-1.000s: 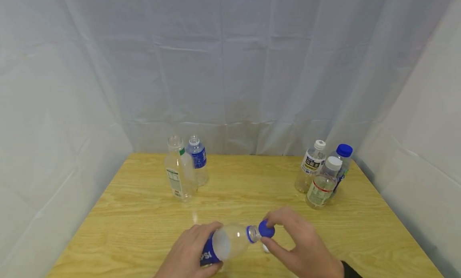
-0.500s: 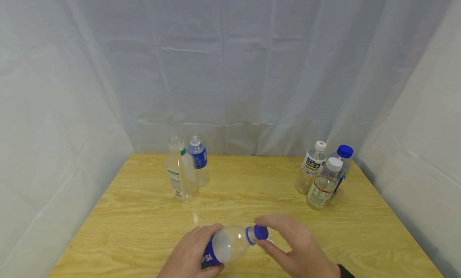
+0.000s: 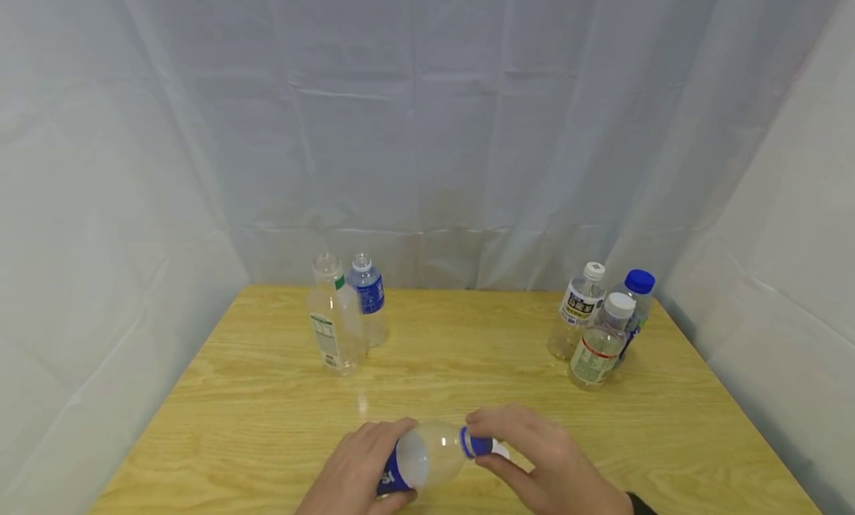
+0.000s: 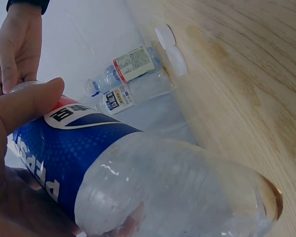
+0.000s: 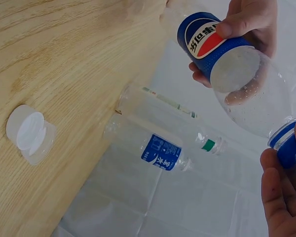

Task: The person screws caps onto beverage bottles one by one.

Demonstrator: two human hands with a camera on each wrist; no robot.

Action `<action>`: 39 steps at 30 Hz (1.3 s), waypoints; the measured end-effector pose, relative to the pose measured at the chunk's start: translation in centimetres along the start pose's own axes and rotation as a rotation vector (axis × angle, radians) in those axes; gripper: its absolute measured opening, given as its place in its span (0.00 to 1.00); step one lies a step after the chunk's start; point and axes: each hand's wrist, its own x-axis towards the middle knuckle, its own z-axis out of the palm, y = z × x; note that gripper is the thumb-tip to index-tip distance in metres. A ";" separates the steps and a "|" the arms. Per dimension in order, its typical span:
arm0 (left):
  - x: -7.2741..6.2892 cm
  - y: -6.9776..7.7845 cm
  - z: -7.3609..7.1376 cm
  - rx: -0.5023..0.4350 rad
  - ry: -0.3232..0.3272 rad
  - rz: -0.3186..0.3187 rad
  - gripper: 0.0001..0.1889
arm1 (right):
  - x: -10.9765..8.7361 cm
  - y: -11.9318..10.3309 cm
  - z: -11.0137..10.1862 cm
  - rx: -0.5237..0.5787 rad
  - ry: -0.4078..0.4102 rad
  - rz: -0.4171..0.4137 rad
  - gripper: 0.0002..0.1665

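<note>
A clear plastic Pepsi bottle [image 3: 441, 450] with a blue label is held tilted over the front of the table, its neck toward the right. My left hand [image 3: 361, 467] grips it round the label [image 4: 74, 143], thumb on top in the left wrist view. Between thumb and fingers, my right hand [image 3: 541, 456] pinches the blue cap [image 3: 481, 444], which sits over the bottle's mouth right at the blue neck ring. In the right wrist view that cap [image 5: 290, 152] is partly covered by the fingers. The bottle looks empty apart from droplets inside.
White caps [image 5: 29, 131] lie on the wooden table [image 3: 427, 337] near my right hand. Two uncapped bottles, one clear [image 3: 334, 322] and one blue-labelled [image 3: 369, 296], stand at back left. Several capped bottles [image 3: 597, 348] stand at back right. White sheeting [image 3: 414, 129] surrounds the table.
My right hand has moved left with the blue cap, from just off the bottle's mouth to down over it. My left hand and the bottle have barely moved.
</note>
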 end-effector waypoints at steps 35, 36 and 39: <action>0.1 0.4 1.0 0.036 0.094 0.071 0.37 | -0.4 -0.1 -0.6 -0.028 -0.133 0.170 0.20; 0.1 0.4 1.0 0.030 0.087 0.065 0.37 | -0.4 0.0 -0.7 -0.012 -0.147 0.172 0.20; 0.0 0.3 0.8 0.003 0.048 0.041 0.37 | -0.5 0.1 -0.8 0.037 -0.175 0.161 0.23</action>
